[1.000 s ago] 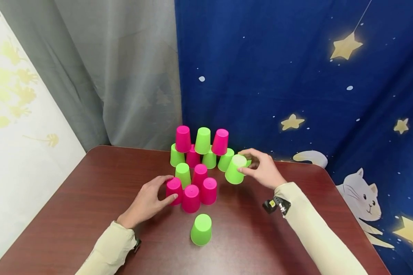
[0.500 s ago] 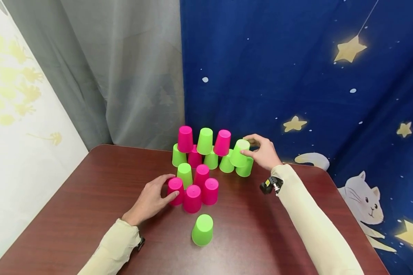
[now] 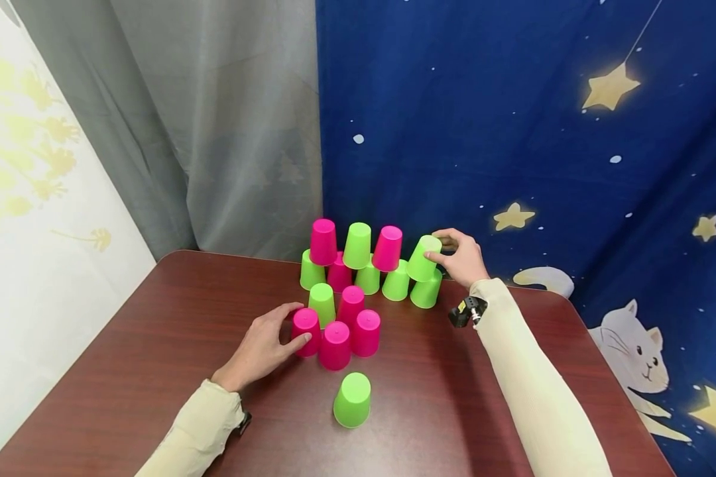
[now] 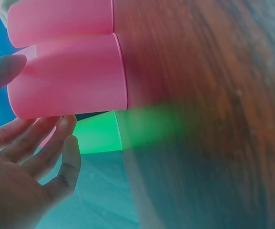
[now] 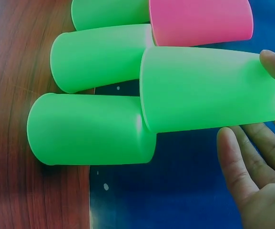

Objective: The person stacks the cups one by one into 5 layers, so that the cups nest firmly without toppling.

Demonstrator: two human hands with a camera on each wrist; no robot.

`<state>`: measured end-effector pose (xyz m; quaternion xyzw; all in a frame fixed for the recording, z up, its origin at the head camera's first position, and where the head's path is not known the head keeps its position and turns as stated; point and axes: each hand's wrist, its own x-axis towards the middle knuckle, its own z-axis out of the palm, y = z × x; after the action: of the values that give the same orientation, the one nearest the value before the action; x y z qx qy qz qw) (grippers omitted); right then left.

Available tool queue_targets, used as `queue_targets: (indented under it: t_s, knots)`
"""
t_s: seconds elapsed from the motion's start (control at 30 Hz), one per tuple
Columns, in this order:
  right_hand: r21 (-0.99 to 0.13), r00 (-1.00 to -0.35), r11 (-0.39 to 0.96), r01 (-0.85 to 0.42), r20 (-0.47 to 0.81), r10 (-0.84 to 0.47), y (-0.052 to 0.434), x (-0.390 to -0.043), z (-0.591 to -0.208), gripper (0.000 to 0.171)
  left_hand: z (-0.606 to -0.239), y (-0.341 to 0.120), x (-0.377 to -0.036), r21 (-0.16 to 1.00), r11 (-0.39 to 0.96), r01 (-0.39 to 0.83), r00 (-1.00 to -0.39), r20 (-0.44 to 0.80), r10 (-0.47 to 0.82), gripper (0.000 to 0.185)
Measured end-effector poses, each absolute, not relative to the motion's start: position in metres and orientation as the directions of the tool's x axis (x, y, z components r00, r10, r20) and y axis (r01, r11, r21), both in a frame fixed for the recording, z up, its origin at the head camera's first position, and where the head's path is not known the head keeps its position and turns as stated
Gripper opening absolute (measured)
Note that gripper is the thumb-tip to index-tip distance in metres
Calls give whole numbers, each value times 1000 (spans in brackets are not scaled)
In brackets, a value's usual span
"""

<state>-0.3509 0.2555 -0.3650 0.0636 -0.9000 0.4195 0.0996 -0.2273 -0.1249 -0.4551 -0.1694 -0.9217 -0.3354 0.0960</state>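
Note:
In the head view my right hand (image 3: 464, 262) holds an upside-down green cup (image 3: 423, 258) by its upper part, thumb on the near side. That cup's rim sits over the two rightmost green cups of the back row; the right wrist view shows it overlapping the end green cup (image 5: 89, 129). To its left, a pink cup (image 3: 388, 248), a green cup (image 3: 357, 245) and another pink cup (image 3: 323, 242) stand on the same lower row. My left hand (image 3: 262, 348) grips a pink cup (image 3: 304, 334) on the table, thumb on one side, fingers on the other.
Beside the left hand's cup stand more inverted cups: a pink one (image 3: 335, 348), another pink one (image 3: 366, 334) and a green one (image 3: 321, 305) behind. A lone green cup (image 3: 353, 401) stands nearer. Curtains hang behind the brown table (image 3: 155, 344).
My right hand has carried the green cup up, back and slightly right, from beside the stack onto the lower row's right end. The left hand stays at its pink cup.

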Motion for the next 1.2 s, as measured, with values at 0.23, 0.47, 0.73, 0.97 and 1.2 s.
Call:
queue_targets:
  t_s: [0.23, 0.47, 0.73, 0.97, 1.2]
  knots:
    - [-735, -971, 649, -194, 238, -21, 253, -353, -364, 46, -455, -124, -227, 588, 719, 369, -927, 284, 244, 62]
    - [-733, -974, 654, -189, 225, -30, 248, -353, -362, 47, -453, -125, -225, 587, 721, 370, -927, 289, 240, 59]
    - [-721, -976, 668, -187, 214, -43, 247, -354, -363, 47, -442, -130, -223, 569, 726, 387, -919, 308, 248, 57]
    - [-712, -975, 671, -208, 210, -79, 250, -350, -361, 62, -417, -138, -226, 553, 714, 429, -901, 317, 296, 57]
    - [-679, -962, 693, -242, 261, -80, 254, -340, -353, 63, -382, -142, -238, 537, 688, 488, -869, 368, 330, 53]
